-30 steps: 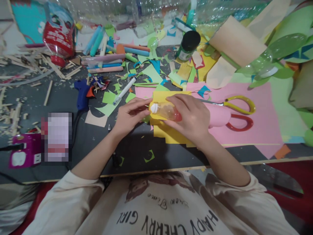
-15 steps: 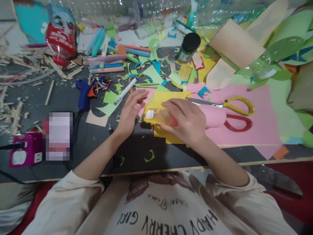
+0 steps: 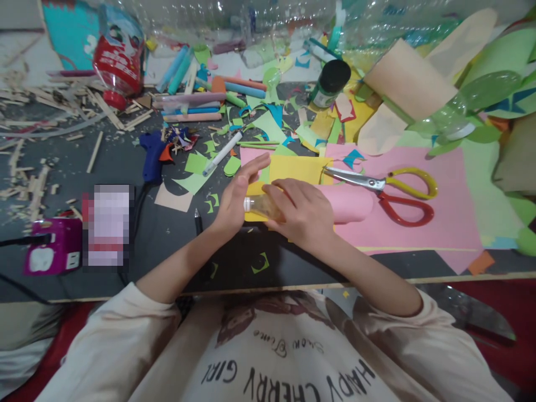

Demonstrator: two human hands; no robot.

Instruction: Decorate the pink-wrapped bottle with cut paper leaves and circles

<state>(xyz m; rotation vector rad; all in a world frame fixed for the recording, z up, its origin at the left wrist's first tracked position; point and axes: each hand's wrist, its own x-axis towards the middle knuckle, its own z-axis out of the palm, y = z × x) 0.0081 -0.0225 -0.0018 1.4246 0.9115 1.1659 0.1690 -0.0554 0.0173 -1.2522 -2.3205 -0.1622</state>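
Observation:
A small clear plastic bottle (image 3: 267, 206) with a white cap (image 3: 249, 204) lies on its side over yellow paper (image 3: 299, 167). Curved over the bottle's middle, my right hand (image 3: 304, 209) holds it closed from above. To its right a rounded pink paper piece (image 3: 352, 204) extends, apparently around the bottle's far end; my hand hides where they meet. My left hand (image 3: 237, 198) stands on edge at the cap end, fingers stretched out and palm facing the cap, seemingly touching it. Scissors (image 3: 379, 184) with yellow and red handles lie open just beyond the pink piece.
A pink sheet (image 3: 452, 195) lies under the scissors. Farther back are a dark-lidded jar (image 3: 330, 84), markers (image 3: 192, 109) and paper scraps. At left are a blue glue gun (image 3: 151, 156), a pen (image 3: 198, 220), wooden sticks (image 3: 31, 192) and a red-labelled bottle (image 3: 117, 67).
The bottle and pink piece have shifted left under my right hand, bringing the cap up to my left palm. The whole view has also swung slightly.

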